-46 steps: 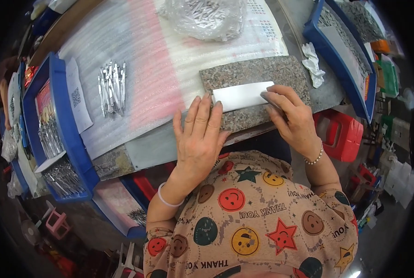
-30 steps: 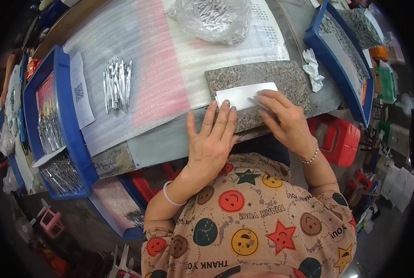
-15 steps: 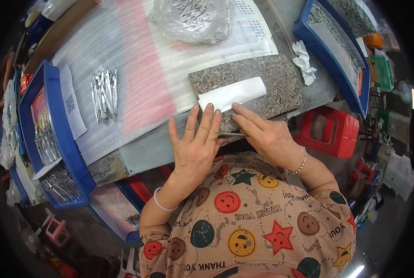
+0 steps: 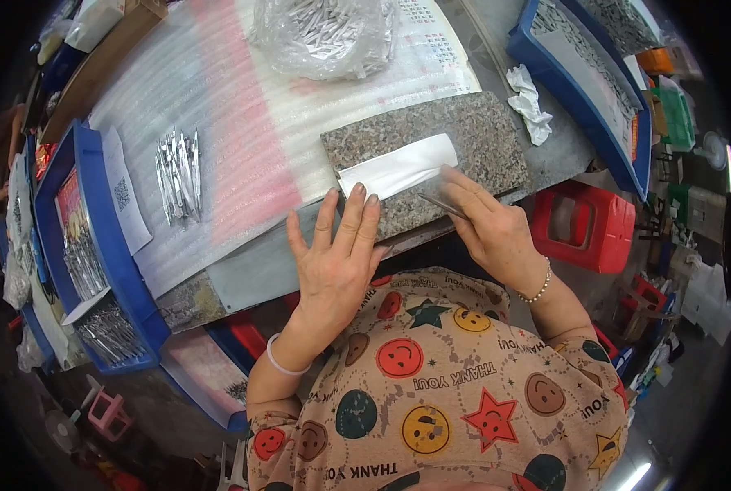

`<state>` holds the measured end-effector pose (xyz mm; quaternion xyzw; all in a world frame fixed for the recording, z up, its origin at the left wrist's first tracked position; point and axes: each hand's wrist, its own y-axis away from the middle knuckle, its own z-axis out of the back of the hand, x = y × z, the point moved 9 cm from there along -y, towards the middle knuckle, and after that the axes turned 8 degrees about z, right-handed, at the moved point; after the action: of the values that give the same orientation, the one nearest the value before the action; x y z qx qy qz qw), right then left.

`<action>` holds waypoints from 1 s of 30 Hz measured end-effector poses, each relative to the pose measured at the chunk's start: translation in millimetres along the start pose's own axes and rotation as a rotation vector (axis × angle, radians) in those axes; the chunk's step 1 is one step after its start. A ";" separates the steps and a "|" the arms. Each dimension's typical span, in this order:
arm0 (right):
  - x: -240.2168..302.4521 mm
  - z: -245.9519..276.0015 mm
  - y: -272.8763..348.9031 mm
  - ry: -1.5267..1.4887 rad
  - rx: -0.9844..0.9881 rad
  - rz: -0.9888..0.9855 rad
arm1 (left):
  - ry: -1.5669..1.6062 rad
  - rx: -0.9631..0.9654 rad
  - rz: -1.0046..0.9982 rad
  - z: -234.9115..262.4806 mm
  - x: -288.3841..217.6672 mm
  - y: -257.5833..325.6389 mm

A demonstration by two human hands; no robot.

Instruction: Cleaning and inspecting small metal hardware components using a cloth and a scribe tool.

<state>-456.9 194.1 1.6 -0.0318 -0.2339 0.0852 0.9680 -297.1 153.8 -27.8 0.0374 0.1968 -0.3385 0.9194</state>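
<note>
A granite slab (image 4: pixel 488 123) lies at the table's near edge, with a folded white paper (image 4: pixel 402 166) on it. My left hand (image 4: pixel 333 262) lies flat with its fingers spread, fingertips at the paper's lower left corner. My right hand (image 4: pixel 492 233) is closed on a slim, pointed metal tool (image 4: pixel 441 204), held tilted over the slab's near edge just below the paper. Its index finger is blurred by motion near the paper's right end. The tool's rear part is hidden in the hand.
A pile of slim silver metal tools (image 4: pixel 179 176) rests on foam sheeting at left. Beyond the slab is a clear plastic bag (image 4: pixel 324 37) of small pale pieces. Blue trays (image 4: pixel 148 303) stand at left and right; crumpled tissue (image 4: pixel 529 106) lies beside the slab. A red stool (image 4: pixel 586 225) stands at right.
My right hand has moved right, away from my left, and the metal tool has come along, its tip now over the slab. My left hand stays at the paper's corner.
</note>
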 end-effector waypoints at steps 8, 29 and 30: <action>25.0 -12.1 -11.8 -0.186 0.155 0.026 | 0.045 -0.022 -0.012 -2.9 -3.9 4.8; -21.7 20.0 2.0 -0.770 -0.342 -0.375 | 0.282 -0.171 0.090 48.2 28.2 24.4; -18.6 18.5 1.3 -0.861 -0.363 -0.393 | 0.311 -0.191 0.114 54.4 34.1 29.8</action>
<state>-481.9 192.4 9.6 -0.1169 -0.6245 -0.1354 0.7603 -236.1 145.0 7.2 0.0129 0.3652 -0.2557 0.8950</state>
